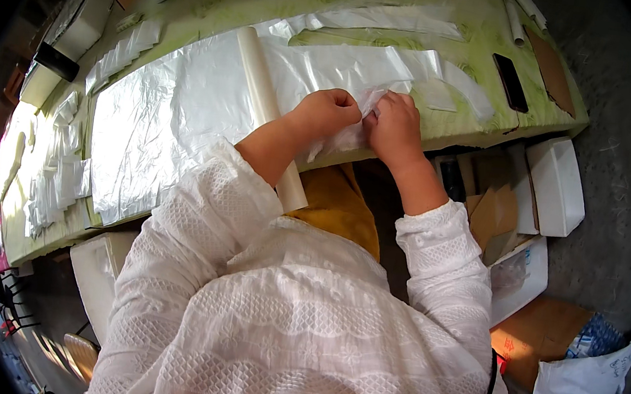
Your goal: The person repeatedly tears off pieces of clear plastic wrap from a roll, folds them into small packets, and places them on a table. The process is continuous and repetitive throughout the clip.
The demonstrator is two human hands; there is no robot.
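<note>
Near the front edge of the table, a crinkled piece of clear plastic film [349, 140] hangs between my two hands. My left hand [328, 113] is closed, its thumb and fingertips pinched at the film's left side. Opposite it, my right hand [395, 125] has its fingers bent and pressed together on the film. Its fingertips are partly hidden by the film and the hand itself. Beneath my left wrist runs a long pale tube [258, 74], lying across a wide sheet of shiny plastic [154, 120].
Folded plastic strips [54, 187] lie along the table's left side. A dark phone [510, 83] and a cardboard piece [549, 72] rest at the right. White foam boxes [554, 185] stand below the right edge. A white sack [581, 391] is on the floor.
</note>
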